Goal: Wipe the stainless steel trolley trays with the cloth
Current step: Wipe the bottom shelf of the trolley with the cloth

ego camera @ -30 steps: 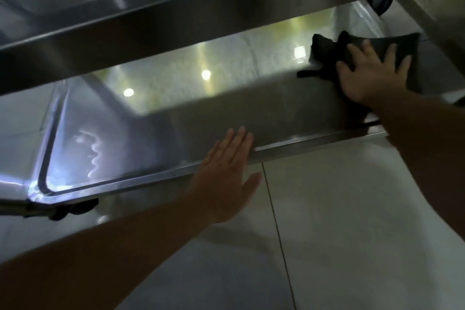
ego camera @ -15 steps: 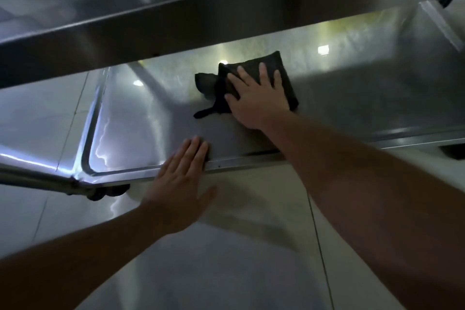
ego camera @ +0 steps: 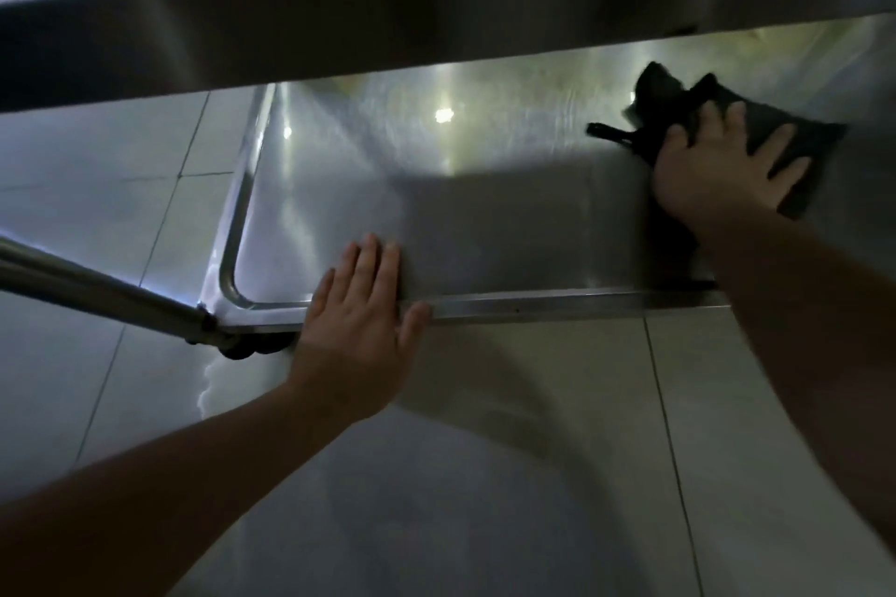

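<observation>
Two trays show in the head view, w/ the job approx. midway by my guess. Right hand (ego camera: pixel 722 179) lies flat, fingers spread, pressing the dark folded cloth (ego camera: pixel 785 136) onto the right part of the lower stainless steel trolley tray (ego camera: pixel 485 218). Left hand (ego camera: pixel 359 320) rests w/ straight fingers on that tray's front rim, holding nothing. Upper steel tray (ego camera: pixel 339 19) overhangs; can't tell if it's wiped. Lower tray's near-left corner and rim probably still to do, no streaks visible either way. Pale tiled floor (ego camera: pixel 533 475) below.
</observation>
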`<state>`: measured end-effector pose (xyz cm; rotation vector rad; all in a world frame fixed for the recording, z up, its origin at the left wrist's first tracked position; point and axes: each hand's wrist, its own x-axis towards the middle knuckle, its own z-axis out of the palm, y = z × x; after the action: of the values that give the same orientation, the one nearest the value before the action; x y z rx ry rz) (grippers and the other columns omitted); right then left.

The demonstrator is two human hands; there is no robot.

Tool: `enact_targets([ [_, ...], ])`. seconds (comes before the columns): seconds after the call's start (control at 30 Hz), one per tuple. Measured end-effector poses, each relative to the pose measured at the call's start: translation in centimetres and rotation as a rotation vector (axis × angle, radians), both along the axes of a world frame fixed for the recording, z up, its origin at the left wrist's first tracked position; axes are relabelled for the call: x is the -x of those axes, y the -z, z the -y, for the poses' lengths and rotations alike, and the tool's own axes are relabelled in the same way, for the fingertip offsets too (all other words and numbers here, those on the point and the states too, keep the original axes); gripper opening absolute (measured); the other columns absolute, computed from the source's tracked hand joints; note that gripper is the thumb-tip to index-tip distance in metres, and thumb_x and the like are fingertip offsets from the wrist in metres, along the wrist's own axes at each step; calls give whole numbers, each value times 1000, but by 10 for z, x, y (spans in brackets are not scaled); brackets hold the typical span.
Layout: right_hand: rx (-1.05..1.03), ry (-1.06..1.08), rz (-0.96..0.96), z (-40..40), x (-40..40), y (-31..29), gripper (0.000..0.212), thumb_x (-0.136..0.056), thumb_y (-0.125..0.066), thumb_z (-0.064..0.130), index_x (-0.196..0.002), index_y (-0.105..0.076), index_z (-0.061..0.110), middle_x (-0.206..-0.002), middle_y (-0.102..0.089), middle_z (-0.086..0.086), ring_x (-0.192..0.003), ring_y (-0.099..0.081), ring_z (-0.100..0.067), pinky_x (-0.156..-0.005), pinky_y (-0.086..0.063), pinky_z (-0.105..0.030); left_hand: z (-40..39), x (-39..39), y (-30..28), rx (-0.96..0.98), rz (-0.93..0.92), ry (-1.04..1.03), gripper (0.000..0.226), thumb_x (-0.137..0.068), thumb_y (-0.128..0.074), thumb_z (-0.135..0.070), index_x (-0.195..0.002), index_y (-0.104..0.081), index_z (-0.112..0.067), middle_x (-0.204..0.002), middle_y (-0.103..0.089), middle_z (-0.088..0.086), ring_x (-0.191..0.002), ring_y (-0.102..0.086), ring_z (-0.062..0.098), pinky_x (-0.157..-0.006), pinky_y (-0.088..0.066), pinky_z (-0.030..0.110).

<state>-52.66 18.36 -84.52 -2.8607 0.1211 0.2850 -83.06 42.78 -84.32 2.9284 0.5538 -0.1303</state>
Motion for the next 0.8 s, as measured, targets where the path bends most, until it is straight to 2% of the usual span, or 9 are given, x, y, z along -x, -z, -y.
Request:
enact_targets([
  [0.13,-37,-95,11,-108,54,-2,68,-103,-18,55,-166,-11,32,-174,-1,6,-156,13,-45,-120,12,-67,2,-1,4,-12,-7,-8,85,-100,-4,-71,-170,-4,-22,-177,2,2,-163,9,17,-130,4,37],
  [0.27,-52,-520,30,-195,109,-4,66,-105,-15,54,-166,-7,31,-174,3,3,-156,16,-44,-120,14,-66,0,1,5,-7,-23,-12,87,-99,0,-70,-170,-4,-21,-177,3,3,-162,10,18,-132,0,39],
  [0.37,-48,-738,75,-186,125,0,64,-105,-16,57,-165,-12,35,-174,-3,6,-158,11,-38,-123,12,-63,2,3,4,-18,-15,1,87,-100,2,-71,-170,-6,-19,-177,1,5,-163,8,19,-132,-4,43],
  [0.47,-40,-812,99,-127,111,4,64,-102,-19,62,-162,-16,43,-172,-10,15,-160,1,-31,-124,6,-58,3,4,3,-19,-8,3,88,-100,2,-71,-170,-11,-18,-177,-4,6,-163,2,21,-132,-7,44],
  [0.53,-21,-685,114,-70,85,8,64,-100,-23,64,-161,-15,46,-171,-12,19,-160,-4,-29,-125,0,-57,3,4,4,-24,1,3,88,-101,1,-71,-169,-14,-17,-177,-9,7,-163,-1,22,-132,-8,44],
  [0.63,5,-232,100,7,51,8,68,-97,-21,65,-160,-16,44,-171,-13,17,-159,-5,-33,-124,-1,-61,5,4,6,-30,4,3,87,-103,-2,-69,-169,-17,-15,-176,-11,9,-163,-4,24,-132,-8,45],
  [0.7,21,0,32,13,42,7,73,-94,-15,64,-162,-14,41,-173,-6,14,-159,3,-36,-123,4,-64,5,4,8,-29,5,1,85,-103,-5,-68,-169,-15,-15,-176,-8,9,-163,-1,24,-132,-7,45],
  [0.8,22,106,19,-40,48,6,73,-97,-15,58,-165,-13,34,-174,-3,8,-157,8,-44,-120,8,-68,2,3,7,-23,-22,-2,85,-102,-2,-68,-170,-6,-17,-177,1,7,-163,8,22,-132,-1,43],
])
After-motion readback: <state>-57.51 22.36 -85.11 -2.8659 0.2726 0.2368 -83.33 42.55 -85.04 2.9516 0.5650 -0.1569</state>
